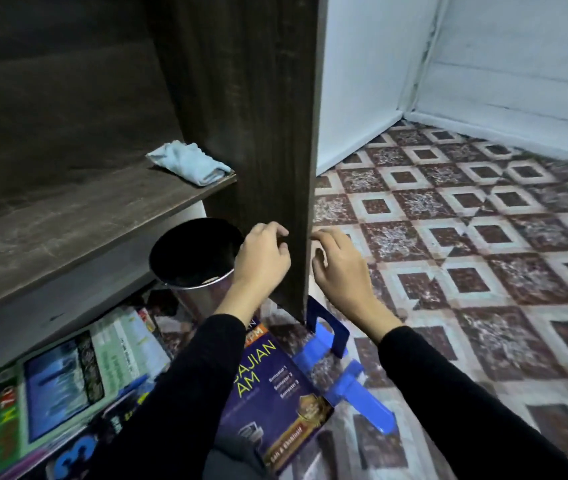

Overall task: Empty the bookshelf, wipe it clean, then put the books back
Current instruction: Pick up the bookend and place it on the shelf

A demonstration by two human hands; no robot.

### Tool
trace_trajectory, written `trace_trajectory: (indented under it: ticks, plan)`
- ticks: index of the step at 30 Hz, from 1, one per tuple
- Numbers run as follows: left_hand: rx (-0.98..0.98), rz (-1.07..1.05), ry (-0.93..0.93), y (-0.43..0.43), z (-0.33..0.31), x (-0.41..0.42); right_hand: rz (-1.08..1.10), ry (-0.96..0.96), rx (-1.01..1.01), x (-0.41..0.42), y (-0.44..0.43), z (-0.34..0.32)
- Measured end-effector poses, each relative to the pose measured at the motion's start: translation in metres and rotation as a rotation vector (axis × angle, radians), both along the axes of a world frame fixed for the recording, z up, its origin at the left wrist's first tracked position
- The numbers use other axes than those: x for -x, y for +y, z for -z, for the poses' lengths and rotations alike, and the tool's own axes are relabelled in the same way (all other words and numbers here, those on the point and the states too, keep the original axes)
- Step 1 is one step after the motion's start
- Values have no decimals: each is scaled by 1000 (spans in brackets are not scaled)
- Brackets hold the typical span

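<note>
A dark wooden bookshelf (67, 216) fills the upper left, its one visible shelf board bare of books and streaked with pale dust. A crumpled light blue cloth (190, 162) lies at the right end of that board, near its front edge and just beside the upright side panel (261, 133). The front edge of this panel runs down between the two hands. The left hand (263, 258) is on the inner side of the panel, fingers loosely curled and empty, with the fingertips close against the wood; whether they touch it cannot be told. The right hand (339, 263) is on the outer side, also empty, fingers bent and slightly parted, the tips at the panel's edge. Both arms wear black sleeves. Below the shelf board, on the patterned tile floor (466, 237), stands a round metal bin (194, 258) with a dark inside, just left of the left hand. The books (67, 372) lie flat on the floor at the lower left, in front of the shelf, and a purple book (275, 386) with yellow lettering lies beside them under the left forearm. A blue plastic object (341, 362) rests on the floor at the foot of the panel, touching the purple book's right edge.
</note>
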State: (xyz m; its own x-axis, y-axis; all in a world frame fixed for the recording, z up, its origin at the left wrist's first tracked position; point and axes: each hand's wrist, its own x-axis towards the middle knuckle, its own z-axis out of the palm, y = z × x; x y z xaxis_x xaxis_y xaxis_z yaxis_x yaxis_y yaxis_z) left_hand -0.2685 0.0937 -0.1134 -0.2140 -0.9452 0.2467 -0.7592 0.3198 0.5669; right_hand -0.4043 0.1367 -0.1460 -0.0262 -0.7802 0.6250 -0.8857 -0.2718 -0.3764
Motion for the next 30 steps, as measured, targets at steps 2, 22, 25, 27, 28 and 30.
trace_trajectory:
  ticks: [2,22,25,27,28,30]
  plan:
    - [-42,75,-55,21,10,16,33,-18,-23,17,26,13]
    - [-552,346,-471,99,143,102,425,-264,-943,103,168,232]
    - [-622,364,-458,101,162,102,467,-366,-1093,97,167,255]
    - [-644,389,-434,103,173,103,470,-402,-1174,92,164,267]
    - [-655,395,-418,105,177,103,465,-408,-1211,90,163,271]
    - [-670,388,-379,106,186,105,459,-413,-1280,85,163,278]
